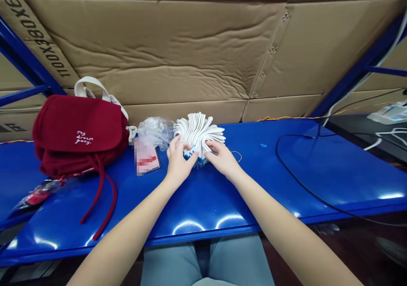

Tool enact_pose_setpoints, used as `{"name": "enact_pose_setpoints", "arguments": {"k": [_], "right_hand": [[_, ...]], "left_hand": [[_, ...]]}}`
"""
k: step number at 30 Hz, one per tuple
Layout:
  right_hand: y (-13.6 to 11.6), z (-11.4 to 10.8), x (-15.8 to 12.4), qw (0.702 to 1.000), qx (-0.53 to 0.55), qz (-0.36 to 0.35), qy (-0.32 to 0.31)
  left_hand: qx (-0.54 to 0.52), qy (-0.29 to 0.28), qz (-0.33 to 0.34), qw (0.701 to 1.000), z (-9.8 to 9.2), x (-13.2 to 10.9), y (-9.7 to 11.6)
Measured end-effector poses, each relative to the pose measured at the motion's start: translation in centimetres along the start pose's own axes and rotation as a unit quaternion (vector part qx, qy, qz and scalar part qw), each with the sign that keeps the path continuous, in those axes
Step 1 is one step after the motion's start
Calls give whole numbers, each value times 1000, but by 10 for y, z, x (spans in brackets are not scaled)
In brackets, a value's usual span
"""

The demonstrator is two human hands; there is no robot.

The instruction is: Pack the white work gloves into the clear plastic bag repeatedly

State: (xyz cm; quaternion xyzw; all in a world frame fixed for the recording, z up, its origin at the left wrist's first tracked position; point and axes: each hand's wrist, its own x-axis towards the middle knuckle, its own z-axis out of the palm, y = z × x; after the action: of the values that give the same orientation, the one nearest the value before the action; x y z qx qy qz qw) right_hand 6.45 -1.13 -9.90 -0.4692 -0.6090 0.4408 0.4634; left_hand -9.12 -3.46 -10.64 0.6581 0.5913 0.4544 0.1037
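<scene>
A big cardboard wall [152, 44] fills the background here, creased and stapled, and below it runs the glossy blue table [203, 212], light glaring off its near edge. Across it come the forearms, the left [127, 231] and the right [286, 218], angling inward from the bottom corners to meet mid-table. Over on the left sits a plump red bag [79, 125]. And at the centre, there's the white bundle [199, 127], fabric folds fanned out toward the wall, blue edging facing the person! The left hand [179, 161] has its side, fingers arched over, thumb pointing in; the right hand [221, 159] mirrors it, fingers curled, thumb against the near end. Both grips are partly closed, bundle held between them. Crumpled clear plastic [155, 129] lies just left, a phone-like slab [148, 161], part blurred, in front of it. Tiniest of all, a blue scrap [263, 145] lies off to the right.
</scene>
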Motion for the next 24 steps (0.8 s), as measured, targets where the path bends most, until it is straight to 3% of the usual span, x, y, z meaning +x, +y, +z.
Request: {"name": "enact_pose_setpoints", "arguments": {"k": [4,6,10,14,16,22,24], "right_hand": [[-10,-7,1,990,82,115,4],[-13,-9,2,984,112,137,4],[-9,-6,1,989,98,107,-8],[-1,1,1,999,-16,-32,-5],[3,0,1,997,-51,-60,-23],[2,-11,6,994,33,17,-107],[-3,-20,9,992,9,29,-122]], "left_hand": [[-26,19,9,999,-1,0,-4],[-30,19,13,999,-1,1,-5],[-30,24,10,999,-2,2,-8],[-59,26,-11,998,-5,3,-7],[-60,14,-23,998,-6,4,-4],[27,1,-17,999,-2,6,-1],[44,-13,-12,999,-3,6,-2]]}}
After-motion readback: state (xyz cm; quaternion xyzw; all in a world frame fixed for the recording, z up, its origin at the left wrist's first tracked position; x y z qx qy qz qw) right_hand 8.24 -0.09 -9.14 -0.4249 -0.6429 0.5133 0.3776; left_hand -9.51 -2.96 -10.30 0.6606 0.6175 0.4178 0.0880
